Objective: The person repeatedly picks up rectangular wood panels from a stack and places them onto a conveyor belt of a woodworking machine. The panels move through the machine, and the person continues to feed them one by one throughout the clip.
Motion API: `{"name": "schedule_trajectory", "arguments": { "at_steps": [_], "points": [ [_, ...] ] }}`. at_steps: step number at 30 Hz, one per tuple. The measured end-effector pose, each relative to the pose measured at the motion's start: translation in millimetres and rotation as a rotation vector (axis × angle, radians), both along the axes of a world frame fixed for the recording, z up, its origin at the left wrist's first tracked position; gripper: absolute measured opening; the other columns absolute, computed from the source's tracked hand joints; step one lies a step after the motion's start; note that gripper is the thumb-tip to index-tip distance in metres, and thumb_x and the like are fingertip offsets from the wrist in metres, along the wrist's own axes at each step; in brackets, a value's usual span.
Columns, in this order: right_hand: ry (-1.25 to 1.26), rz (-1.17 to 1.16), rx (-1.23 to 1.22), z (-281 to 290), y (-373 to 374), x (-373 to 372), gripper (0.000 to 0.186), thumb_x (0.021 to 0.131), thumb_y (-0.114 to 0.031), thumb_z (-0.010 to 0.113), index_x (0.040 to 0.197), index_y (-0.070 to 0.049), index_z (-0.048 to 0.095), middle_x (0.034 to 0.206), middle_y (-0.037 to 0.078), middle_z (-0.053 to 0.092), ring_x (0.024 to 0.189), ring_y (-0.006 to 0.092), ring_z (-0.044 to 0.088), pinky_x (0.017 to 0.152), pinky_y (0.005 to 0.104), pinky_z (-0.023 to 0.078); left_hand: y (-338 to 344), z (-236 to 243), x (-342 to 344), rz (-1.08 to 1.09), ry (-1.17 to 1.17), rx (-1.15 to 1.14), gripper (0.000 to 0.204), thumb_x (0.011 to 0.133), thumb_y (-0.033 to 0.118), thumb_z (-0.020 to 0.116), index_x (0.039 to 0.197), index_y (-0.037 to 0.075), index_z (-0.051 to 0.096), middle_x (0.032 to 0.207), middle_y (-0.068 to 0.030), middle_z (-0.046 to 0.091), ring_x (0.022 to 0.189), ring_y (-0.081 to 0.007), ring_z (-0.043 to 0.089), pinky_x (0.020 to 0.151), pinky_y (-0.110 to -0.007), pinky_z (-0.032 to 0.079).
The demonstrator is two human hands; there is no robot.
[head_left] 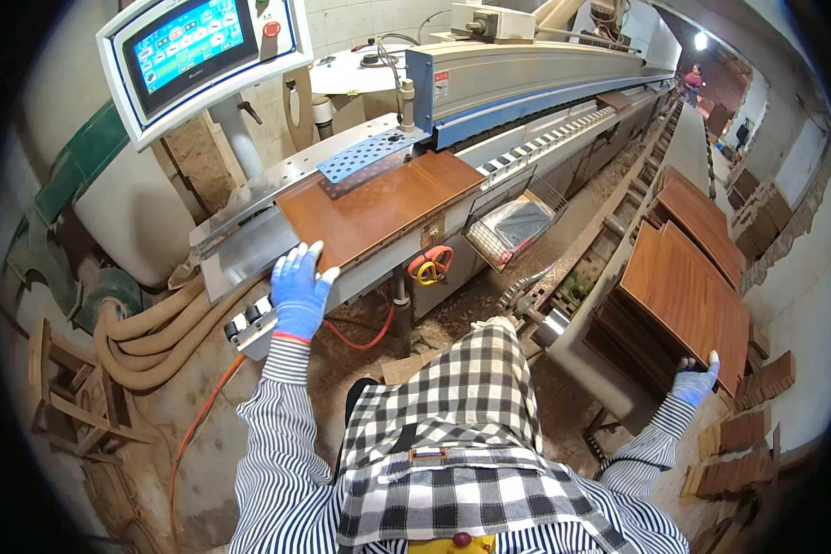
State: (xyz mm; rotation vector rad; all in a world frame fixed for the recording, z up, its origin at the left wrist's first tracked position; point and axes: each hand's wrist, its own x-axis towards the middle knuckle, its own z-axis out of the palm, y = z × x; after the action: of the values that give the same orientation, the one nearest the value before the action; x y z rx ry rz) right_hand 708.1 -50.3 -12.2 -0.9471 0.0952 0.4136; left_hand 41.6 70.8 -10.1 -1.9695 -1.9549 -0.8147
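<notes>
Largest first. Long grey panel-processing machine (526, 83), probably an edge bander, is running off toward the top right; its far end is getting too small to read. Stack of reddish-brown wood-grain boards (683, 295) is sitting to the right, edges staggered. Single wood-grain panel (379, 203) is lying flat on the machine's near end, its far left part going under the perforated blue plate (365, 157).

Handling, my read: boards are looking stiff, flat, likely laminated, so no sagging. One is probably weighing a moderate amount; several together, awkward. Faces are shining, so probably slippery under a flat palm. Corners are likely chipping if knocked. Best hold: opposite edges, thumb on top, fingers under, clear of corner tips. In the stack, the staggered overhang is offering the easiest edge.

Hands: left hand (300, 286) is resting, fingers spread, at the panel's near-left corner; not clenching anything. Right hand (695, 379) is touching the stack's near edge, thumb up; can't tell if it's gripping a board or just bracing.

Hidden: right fingers are partly disappearing below the board edge. Stack's underside and board count aren't showing. Blue plate is covering some of the panel. Distant person (692, 83) is appearing too small for detail.
</notes>
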Motion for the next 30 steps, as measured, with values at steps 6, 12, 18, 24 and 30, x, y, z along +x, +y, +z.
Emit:
{"name": "schedule_trajectory", "arguments": {
  "at_steps": [6, 12, 18, 24, 30],
  "points": [
    [-0.114, 0.150, 0.030, 5.3, -9.2, -30.5, 0.020, 0.080, -0.022, 0.070, 0.089, -0.008, 0.058, 0.066, 0.003, 0.056, 0.050, 0.0146, 0.049, 0.051, 0.0291, 0.046, 23.2, 5.3, 28.1, -0.117, -0.090, -0.032, 0.053, 0.086, 0.031, 0.064, 0.133, 0.011, 0.049, 0.129, -0.0166, 0.055, 0.120, -0.0337, 0.050, 0.105, -0.045, 0.034],
    [-0.130, 0.455, 0.093, 0.6, 5.2, -100.0, 0.022, 0.083, -0.018, 0.067, 0.100, -0.008, 0.058, 0.077, 0.003, 0.064, 0.048, 0.0132, 0.053, 0.047, 0.0264, 0.047, -4.1, -0.6, 37.8, -0.228, -0.095, 0.115, 0.055, 0.086, 0.028, 0.064, 0.134, 0.008, 0.047, 0.128, -0.0183, 0.053, 0.121, -0.0347, 0.048, 0.105, -0.044, 0.035],
    [-0.099, 0.988, 0.177, 4.5, 46.6, -203.7, 0.032, 0.087, -0.016, 0.058, 0.117, -0.005, 0.053, 0.091, 0.007, 0.065, 0.057, 0.0151, 0.060, 0.054, 0.0308, 0.053, -83.4, 28.5, 60.8, -0.336, -0.155, 0.089, 0.066, 0.083, 0.043, 0.065, 0.132, 0.004, 0.047, 0.135, -0.0195, 0.047, 0.126, -0.0360, 0.043, 0.108, -0.046, 0.031],
    [0.059, 1.397, 0.170, -3.3, 84.2, -316.5, 0.016, 0.089, -0.010, 0.059, 0.102, 0.000, 0.059, 0.084, 0.008, 0.065, 0.063, 0.0195, 0.066, 0.064, 0.0390, 0.060, -139.7, 24.5, 39.8, -0.202, -0.002, -0.038, 0.073, 0.076, 0.055, 0.066, 0.127, 0.005, 0.052, 0.140, -0.0206, 0.041, 0.131, -0.0398, 0.035, 0.109, -0.050, 0.026],
    [0.148, 1.761, 0.143, -3.6, 116.1, -395.2, 0.024, 0.090, -0.016, 0.061, 0.105, 0.002, 0.056, 0.080, 0.011, 0.068, 0.062, 0.0191, 0.066, 0.068, 0.0354, 0.060, -163.2, 9.5, -2.5, 0.000, 0.045, 0.026, 0.067, 0.076, 0.047, 0.070, 0.126, 0.005, 0.053, 0.137, -0.0183, 0.046, 0.132, -0.0367, 0.036, 0.110, -0.050, 0.024]
  ]
}}
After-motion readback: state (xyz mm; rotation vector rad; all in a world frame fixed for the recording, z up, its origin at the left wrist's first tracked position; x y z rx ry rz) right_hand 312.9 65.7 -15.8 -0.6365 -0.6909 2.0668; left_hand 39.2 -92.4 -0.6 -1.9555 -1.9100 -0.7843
